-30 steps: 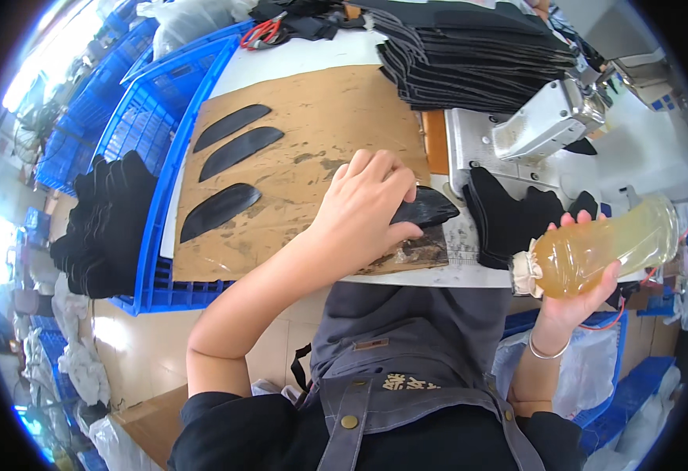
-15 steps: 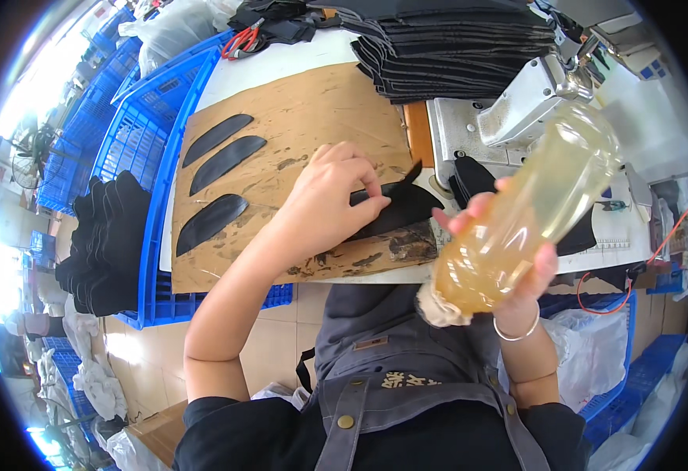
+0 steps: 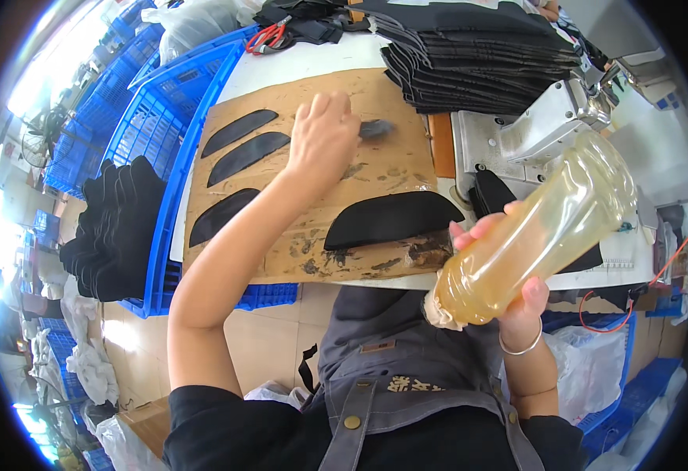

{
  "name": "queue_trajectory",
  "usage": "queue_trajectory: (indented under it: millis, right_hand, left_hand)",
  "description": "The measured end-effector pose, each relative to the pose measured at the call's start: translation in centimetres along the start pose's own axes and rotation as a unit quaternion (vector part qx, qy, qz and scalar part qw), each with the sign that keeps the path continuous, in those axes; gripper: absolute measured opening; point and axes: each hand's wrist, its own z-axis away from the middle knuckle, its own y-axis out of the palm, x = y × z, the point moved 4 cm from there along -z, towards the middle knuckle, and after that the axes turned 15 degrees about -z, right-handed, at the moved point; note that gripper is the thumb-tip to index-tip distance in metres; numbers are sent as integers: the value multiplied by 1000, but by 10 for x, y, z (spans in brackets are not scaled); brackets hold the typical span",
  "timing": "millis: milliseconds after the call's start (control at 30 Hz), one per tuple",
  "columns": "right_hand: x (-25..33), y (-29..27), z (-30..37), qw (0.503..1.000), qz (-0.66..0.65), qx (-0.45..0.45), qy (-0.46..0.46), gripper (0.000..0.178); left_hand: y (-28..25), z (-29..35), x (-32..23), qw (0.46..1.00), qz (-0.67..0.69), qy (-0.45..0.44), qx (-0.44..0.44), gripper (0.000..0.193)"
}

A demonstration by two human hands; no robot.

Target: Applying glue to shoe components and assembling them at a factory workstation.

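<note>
Black pieces [image 3: 490, 191] partly behind diagonal bottle [image 3: 544, 228], grasped in right hand [image 3: 523, 304], wrapped end [image 3: 443, 304] toward lower left, blurred scrap [image 3: 377, 129] pinched in left hand [image 3: 324, 135]

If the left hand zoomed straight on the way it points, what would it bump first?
Probably the left end of the stack of black pieces, beyond the cardboard. But the left hand looks raised and its height is unclear, so it might pass over.

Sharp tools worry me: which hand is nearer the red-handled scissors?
Left. In view, the left hand is below and right of the scissors; the right hand is much farther down and right.
</note>
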Motion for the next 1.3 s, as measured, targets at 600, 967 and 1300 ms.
queue_trajectory:
  millis: [600, 967, 1300]
  right_hand:
    - [14, -3, 7, 999, 18, 1, -41, 84]
    - [11, -2, 8, 999, 19, -6, -29, 83]
    - [13, -1, 11, 999, 18, -11, -40, 83]
  left_hand:
    - [25, 2, 15, 971, 183, -89, 128, 32]
    - [6, 2, 12, 987, 155, -15, 41, 19]
    - [17, 5, 15, 982, 169, -38, 77, 11]
